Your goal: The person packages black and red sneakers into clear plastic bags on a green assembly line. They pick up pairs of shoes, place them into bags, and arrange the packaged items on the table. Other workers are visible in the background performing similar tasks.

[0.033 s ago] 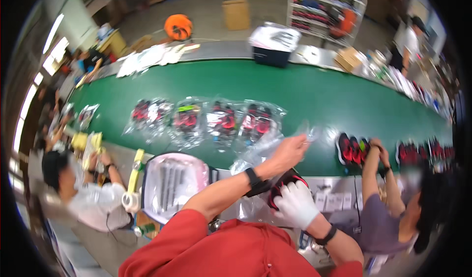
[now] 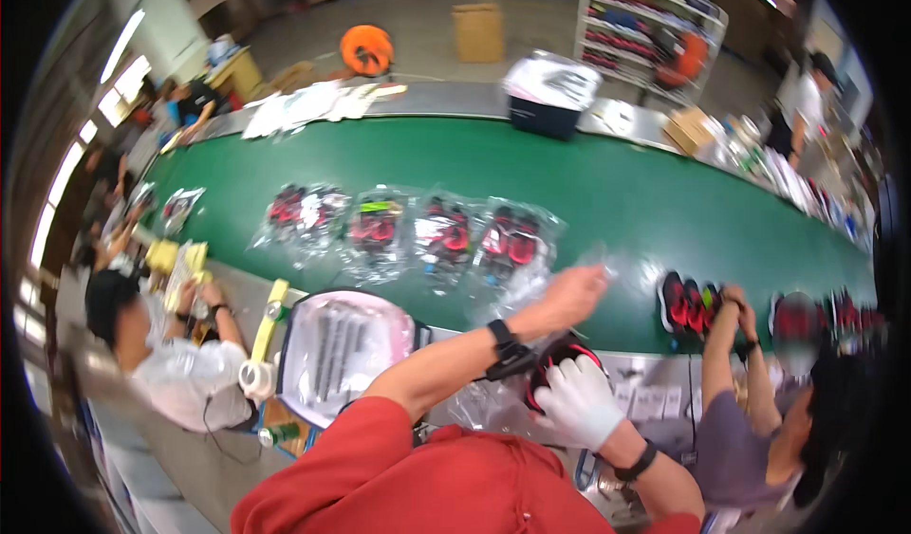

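Since the earlier frame, the whole scene slides slightly rightward in the head view, as if our head turns a little; our hands barely shift. Our bare left hand (image 2: 574,295) reaches over the green belt (image 2: 446,145) beside a clear bag (image 2: 520,292); its fingers lie close together, but we cannot tell whether they pinch the film. Our gloved right hand (image 2: 581,406) is curled tight on a black-and-red shoe (image 2: 560,347) at the belt's near edge, probably to steady it. Bagged shoes (image 2: 522,247) sit in a row ahead, apparently spaced to keep pairs separate. A co-worker's hands (image 2: 737,302) touch unbagged shoes (image 2: 676,302).
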{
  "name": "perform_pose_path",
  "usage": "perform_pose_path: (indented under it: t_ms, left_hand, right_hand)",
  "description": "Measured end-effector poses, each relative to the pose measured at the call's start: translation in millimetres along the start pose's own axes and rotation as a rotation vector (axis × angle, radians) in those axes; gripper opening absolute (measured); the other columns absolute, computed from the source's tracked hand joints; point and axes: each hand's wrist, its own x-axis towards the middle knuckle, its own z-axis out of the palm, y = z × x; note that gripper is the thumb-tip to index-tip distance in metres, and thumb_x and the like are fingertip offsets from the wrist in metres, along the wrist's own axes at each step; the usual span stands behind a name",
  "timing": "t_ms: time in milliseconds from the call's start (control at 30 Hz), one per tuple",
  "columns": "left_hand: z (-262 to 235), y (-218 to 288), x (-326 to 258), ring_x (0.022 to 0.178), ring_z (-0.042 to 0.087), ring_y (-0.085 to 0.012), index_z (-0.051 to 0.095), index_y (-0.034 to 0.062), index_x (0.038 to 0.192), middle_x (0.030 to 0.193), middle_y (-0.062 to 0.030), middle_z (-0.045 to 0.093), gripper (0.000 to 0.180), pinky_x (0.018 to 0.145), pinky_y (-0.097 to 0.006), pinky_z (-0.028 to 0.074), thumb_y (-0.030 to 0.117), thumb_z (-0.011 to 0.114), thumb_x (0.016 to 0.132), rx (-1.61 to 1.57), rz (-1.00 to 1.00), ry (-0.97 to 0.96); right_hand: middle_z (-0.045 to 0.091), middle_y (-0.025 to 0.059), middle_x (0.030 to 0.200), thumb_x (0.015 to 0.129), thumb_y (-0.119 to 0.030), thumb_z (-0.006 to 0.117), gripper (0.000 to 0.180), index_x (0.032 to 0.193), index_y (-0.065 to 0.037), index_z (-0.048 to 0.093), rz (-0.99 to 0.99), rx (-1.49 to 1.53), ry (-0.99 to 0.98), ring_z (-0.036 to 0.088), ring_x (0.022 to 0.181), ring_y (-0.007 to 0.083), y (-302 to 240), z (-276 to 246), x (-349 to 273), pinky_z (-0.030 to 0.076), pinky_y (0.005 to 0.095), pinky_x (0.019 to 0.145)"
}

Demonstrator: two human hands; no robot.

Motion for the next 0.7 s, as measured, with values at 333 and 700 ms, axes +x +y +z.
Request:
perform_pose_path:
  t_ms: [333,700]
  left_hand:
    - [-7,22,-89,0.062,0.054,-0.0416,0.05,0.0048,0.081,0.066,-0.0217,0.054,0.011,0.052,-0.048,0.04,0.015,0.054,0.08,0.168,0.37,-0.393]
    - [50,0,-111,0.057,0.055,-0.0359,0.051,0.0067,0.084,0.064,-0.018,0.054,0.006,0.047,-0.042,0.043,0.012,0.052,0.083,0.027,0.311,-0.187]
  right_hand:
    - [0.06,0.0068,0.11,0.076,-0.041,0.066,0.039,0.101,-0.011,0.063,0.269,0.326,0.162,0.055,0.102,0.0243,36,113,14,0.042,0.0407,0.087]
    - [0.063,0.0079,0.096,0.085,-0.03,0.055,0.029,0.104,-0.008,0.056,0.706,0.535,0.29,0.06,0.082,0.0243,65,139,36,0.048,0.0384,0.077]
